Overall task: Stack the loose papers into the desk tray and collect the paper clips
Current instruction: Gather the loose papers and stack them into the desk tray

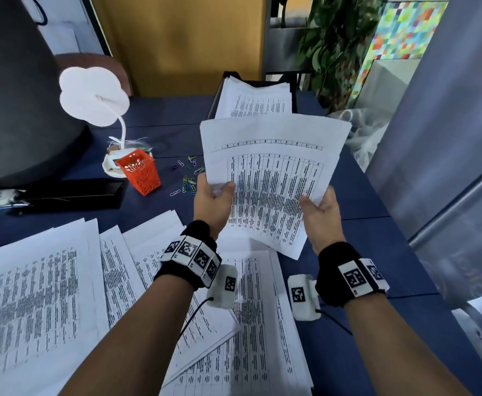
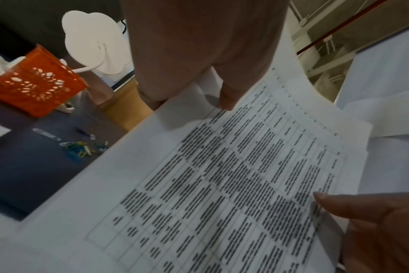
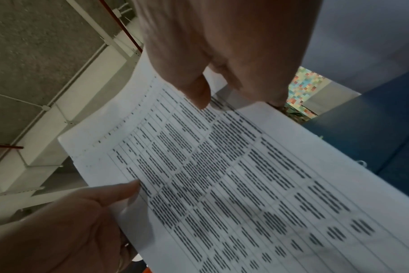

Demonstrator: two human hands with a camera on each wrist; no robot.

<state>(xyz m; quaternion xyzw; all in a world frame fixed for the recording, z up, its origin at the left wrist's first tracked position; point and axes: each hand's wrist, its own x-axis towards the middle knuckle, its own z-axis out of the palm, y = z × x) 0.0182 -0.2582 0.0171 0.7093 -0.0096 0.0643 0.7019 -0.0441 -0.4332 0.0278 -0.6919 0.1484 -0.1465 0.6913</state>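
Observation:
Both hands hold a small bundle of printed sheets (image 1: 274, 167) in the air above the blue desk, just short of the black desk tray (image 1: 219, 92). My left hand (image 1: 214, 192) pinches its left edge, thumb on top. My right hand (image 1: 318, 205) pinches the right edge. The tray holds other printed pages (image 1: 255, 102). More loose papers (image 1: 37, 295) lie spread over the near desk under my forearms. Coloured paper clips (image 1: 189, 182) are scattered left of the held sheets. The wrist views show the same sheets (image 2: 234, 175) (image 3: 234, 175) and the clips (image 2: 82, 146).
An orange mesh cup (image 1: 140, 174) stands left of the clips, beside a white flower-shaped lamp (image 1: 94, 95). A large dark object (image 1: 19, 95) fills the far left. A crumpled clear plastic bag (image 1: 365, 132) lies right of the tray, and a grey wall panel (image 1: 440, 124) bounds the right.

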